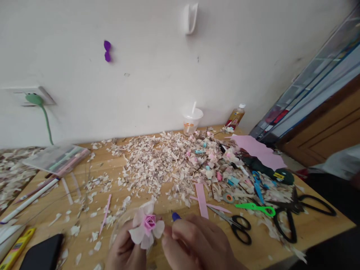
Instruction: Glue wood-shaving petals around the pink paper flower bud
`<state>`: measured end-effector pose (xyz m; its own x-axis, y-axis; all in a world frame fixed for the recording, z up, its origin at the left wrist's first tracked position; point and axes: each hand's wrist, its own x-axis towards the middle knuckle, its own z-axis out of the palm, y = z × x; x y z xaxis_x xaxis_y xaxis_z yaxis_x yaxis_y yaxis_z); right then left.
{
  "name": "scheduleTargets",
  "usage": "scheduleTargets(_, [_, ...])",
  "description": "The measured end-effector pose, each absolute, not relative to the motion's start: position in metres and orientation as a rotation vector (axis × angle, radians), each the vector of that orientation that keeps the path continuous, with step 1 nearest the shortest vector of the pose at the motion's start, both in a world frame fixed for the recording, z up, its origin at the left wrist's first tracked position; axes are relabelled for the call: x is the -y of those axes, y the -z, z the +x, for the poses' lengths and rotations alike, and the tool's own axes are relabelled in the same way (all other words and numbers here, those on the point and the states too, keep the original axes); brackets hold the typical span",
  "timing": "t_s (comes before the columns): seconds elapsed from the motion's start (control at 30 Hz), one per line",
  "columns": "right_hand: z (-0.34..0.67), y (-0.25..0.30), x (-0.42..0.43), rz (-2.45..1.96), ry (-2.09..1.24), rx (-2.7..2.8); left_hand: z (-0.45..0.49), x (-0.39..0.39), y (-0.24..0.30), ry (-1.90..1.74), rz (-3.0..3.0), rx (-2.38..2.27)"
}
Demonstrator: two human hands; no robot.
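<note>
My left hand [126,242] is closed around a handmade flower [150,222] with a pink folded centre and pale, near-white petals. Its face is turned up toward me. Just to the right, my right hand [197,242] is curled, its thumb and forefinger pinched close to the flower's right petal. From behind those fingers sticks out a blue pointed tip [176,216], like a pen's; the rest is hidden. Whether the fingertips touch the petal I cannot tell. Beyond both hands lies a pink paper strip [201,200], with small black-handled scissors [233,225] to its right.
Pale dried petals [157,161] are heaped across the wooden table. Large black scissors [292,210], green scissors [257,208] and blue scissors [257,186] lie right. A lidded cup [192,122] and a bottle [235,116] stand at the wall. A phone [42,253] lies front left.
</note>
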<state>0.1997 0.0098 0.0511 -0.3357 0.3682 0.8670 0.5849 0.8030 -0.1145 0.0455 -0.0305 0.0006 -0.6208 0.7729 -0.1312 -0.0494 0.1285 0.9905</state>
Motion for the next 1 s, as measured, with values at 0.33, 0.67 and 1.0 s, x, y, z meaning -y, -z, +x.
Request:
scheduleTargets(0.33, [0.201, -0.048, -0.008, -0.805, 0.243, 1.939, 0.027, 0.032, 0.023, -1.430, 0.790, -1.626])
scheduleTargets(0.67, [0.204, -0.046, -0.011, -0.695, -0.283, 2.007, 0.037, 0.027, 0.013, -1.539, 0.862, -1.633])
scheduleTargets(1.0, [0.205, -0.043, -0.006, -0.734, -0.551, 1.915, 0.040, 0.027, 0.016, -1.548, 0.892, -1.614])
